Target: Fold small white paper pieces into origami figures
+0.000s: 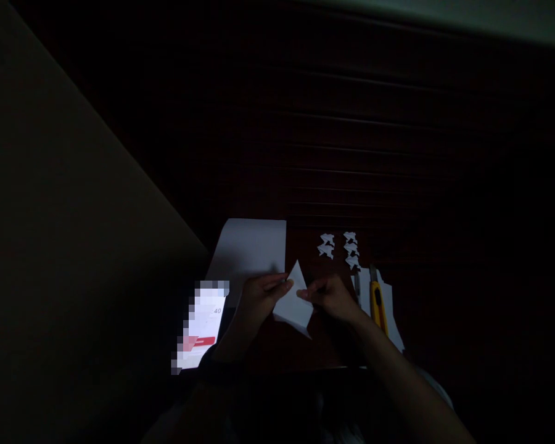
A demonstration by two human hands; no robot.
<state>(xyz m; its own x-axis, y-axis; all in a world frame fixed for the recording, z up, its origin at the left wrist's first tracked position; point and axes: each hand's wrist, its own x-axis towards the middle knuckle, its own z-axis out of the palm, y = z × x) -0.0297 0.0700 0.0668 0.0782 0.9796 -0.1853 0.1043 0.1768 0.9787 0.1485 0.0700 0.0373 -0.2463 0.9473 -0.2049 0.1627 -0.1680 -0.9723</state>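
Note:
A white sheet folded into a pointed shape (296,302) lies between my two hands on the dark wooden table (398,185). My left hand (259,299) pinches its left edge with the fingers closed. My right hand (330,296) pinches its right side near the middle, fingers closed as well. The scene is very dark, so fine detail of the fold is hard to see.
A plain white paper sheet (250,246) lies behind my left hand. Several small folded paper figures (340,248) sit in two columns beyond my right hand. A yellow utility knife (377,299) rests on paper to the right. A lit phone screen (203,327) is at the left.

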